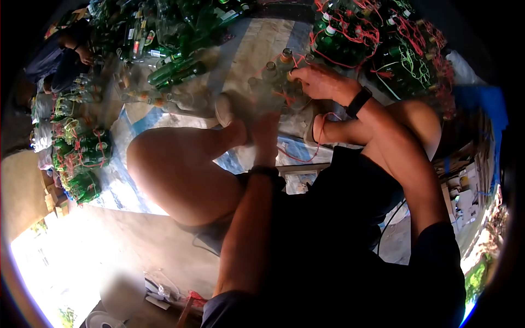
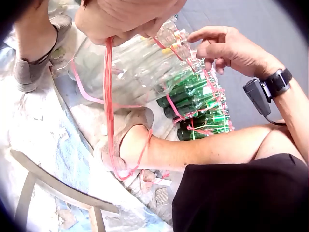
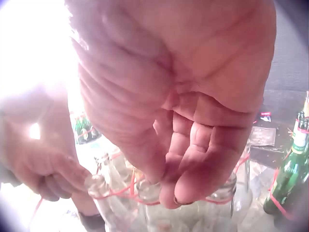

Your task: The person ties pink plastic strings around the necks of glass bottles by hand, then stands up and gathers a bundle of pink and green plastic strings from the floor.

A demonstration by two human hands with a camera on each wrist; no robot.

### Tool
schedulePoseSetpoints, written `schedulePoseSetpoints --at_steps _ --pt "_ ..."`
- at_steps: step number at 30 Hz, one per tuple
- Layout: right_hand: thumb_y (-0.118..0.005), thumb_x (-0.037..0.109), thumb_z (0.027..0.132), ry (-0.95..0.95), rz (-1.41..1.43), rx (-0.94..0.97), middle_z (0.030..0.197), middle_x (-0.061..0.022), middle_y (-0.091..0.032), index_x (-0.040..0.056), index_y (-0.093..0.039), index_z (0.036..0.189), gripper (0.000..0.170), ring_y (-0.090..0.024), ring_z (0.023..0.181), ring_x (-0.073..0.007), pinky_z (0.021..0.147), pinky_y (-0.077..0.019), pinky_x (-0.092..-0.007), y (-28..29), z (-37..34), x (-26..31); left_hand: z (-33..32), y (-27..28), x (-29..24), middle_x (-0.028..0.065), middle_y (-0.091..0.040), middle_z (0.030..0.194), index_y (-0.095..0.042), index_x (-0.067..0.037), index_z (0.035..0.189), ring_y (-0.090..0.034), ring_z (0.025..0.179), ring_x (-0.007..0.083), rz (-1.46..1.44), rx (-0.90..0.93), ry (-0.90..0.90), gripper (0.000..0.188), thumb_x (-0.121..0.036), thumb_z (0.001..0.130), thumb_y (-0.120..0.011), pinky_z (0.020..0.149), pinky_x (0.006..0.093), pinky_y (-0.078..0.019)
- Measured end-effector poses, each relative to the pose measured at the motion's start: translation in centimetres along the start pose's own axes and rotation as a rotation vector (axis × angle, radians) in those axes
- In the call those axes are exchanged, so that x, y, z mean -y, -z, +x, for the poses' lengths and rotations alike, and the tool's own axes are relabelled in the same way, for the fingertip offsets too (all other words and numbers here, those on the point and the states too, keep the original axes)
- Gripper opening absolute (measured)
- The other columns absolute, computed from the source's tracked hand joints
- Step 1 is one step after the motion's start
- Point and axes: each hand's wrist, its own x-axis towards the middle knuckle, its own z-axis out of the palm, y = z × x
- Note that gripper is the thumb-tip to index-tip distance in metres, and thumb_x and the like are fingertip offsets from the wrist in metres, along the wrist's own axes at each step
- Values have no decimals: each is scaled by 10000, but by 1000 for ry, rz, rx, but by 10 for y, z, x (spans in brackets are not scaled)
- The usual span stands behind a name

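My left hand [image 2: 130,19] grips a red plastic string [image 2: 109,96] that hangs down from its fingers in a loop. Beside that hand stands a bunch of clear glass bottles [image 2: 140,72], upright between the feet. In the right wrist view, red string [image 3: 130,191] runs around the necks of the clear bottles [image 3: 116,208]. My right hand [image 1: 325,83] is over the bottle tops, its fingers loosely bent and fingertips right at a rim. The left wrist view shows its index finger reaching forward, with the thumb apart below.
Green bottles bundled with red string [image 1: 339,46] stand at the back right. More tied green bottles [image 1: 90,147] are on the left, and loose green bottles [image 1: 178,71] lie behind. A wooden frame piece [image 2: 63,186] is near the feet. Another person's hand [image 1: 85,54] shows at far left.
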Motion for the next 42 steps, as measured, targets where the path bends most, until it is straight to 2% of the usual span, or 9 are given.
schedulePoseSetpoints --at_steps 3,5,15,21,23,26,30,32,42 --pt "-582 55 773 80 -26 -63 826 -127 -665 84 -673 995 242 -653 809 -322 728 -514 -406 -3 5 -2 -1 -14 5 43 -682 922 -683 -112 1015 -649 781 162 180 232 98 140 -123 879 -654 679 297 -520" --pt "-580 57 777 139 -30 -94 847 -115 -665 86 -675 990 235 -652 818 -316 729 -513 -398 -10 8 2 -13 -36 18 -11 -666 906 -693 -77 1041 -583 770 72 -859 142 740 185 -169 881 -692 655 257 -483" --pt "-569 3 773 291 -19 -81 916 -120 -673 68 -632 879 139 -673 872 -308 733 -524 -395 -37 11 51 -14 -33 25 -26 -658 888 -705 -59 1012 -555 763 51 -1054 111 684 179 -178 878 -713 662 223 -454" --pt "-600 -16 745 139 -189 265 956 -163 -688 73 -690 959 249 -677 931 -341 759 -533 -427 -48 19 54 -4 -13 22 5 -681 925 -704 -70 1035 -611 804 91 -935 195 664 163 -142 892 -673 709 259 -499" --pt "-609 -21 730 137 -32 282 981 -179 -691 94 -703 1013 320 -669 958 -355 770 -532 -440 -52 20 48 -3 -10 26 51 -693 1020 -686 -102 1110 -660 910 179 -414 79 56 245 -81 882 -601 798 313 -533" --pt "-569 -56 734 81 86 382 937 -162 -702 114 -704 1053 386 -701 852 -314 682 -546 -419 -71 30 34 11 10 19 73 -676 1101 -667 -149 1146 -652 1013 243 -134 396 114 323 -67 851 -561 868 352 -534" --pt "-521 -83 742 -136 252 561 877 -140 -701 109 -697 1074 422 -704 698 -256 583 -543 -385 -48 31 50 7 1 25 63 -679 1078 -669 -163 1110 -655 1005 235 -215 271 98 283 -105 856 -560 852 346 -534" --pt "-483 -103 740 -165 342 554 823 -116 -692 107 -680 1108 467 -674 576 -206 492 -518 -359 -47 30 50 20 12 19 41 -686 1057 -677 -186 1078 -662 988 222 2 486 120 246 -138 886 -531 824 353 -540" --pt "-577 0 788 167 -42 333 975 -146 -700 174 -675 1142 407 -682 910 -316 752 -522 -444 -62 29 44 4 -12 36 42 -703 928 -699 -194 1033 -687 801 233 -292 179 137 208 -190 898 -541 664 388 -546"
